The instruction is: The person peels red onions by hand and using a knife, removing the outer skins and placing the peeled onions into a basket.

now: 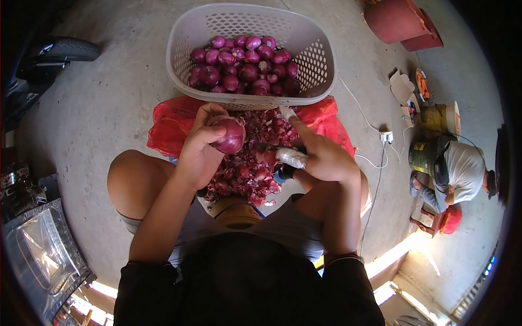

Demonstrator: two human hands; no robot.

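My left hand (196,149) is closed around a red onion (229,135), thumb across its near side. To its right, my right hand (325,156) has a finger stretched forward and the thumb apart from it, both wrapped in white covering. No object shows between them. Beneath both hands lies a heap of red onion skins (244,176), partly hidden by my hands. Just beyond stands a grey plastic basket (174,68) holding many red onions (248,72).
Red mesh sacking (168,127) spreads under the basket and skins. A white cable with a power adapter (386,136) runs along the floor on the right. Farther right, another person (462,168) sits bent over near buckets (432,119). A wheel (68,49) stands at upper left.
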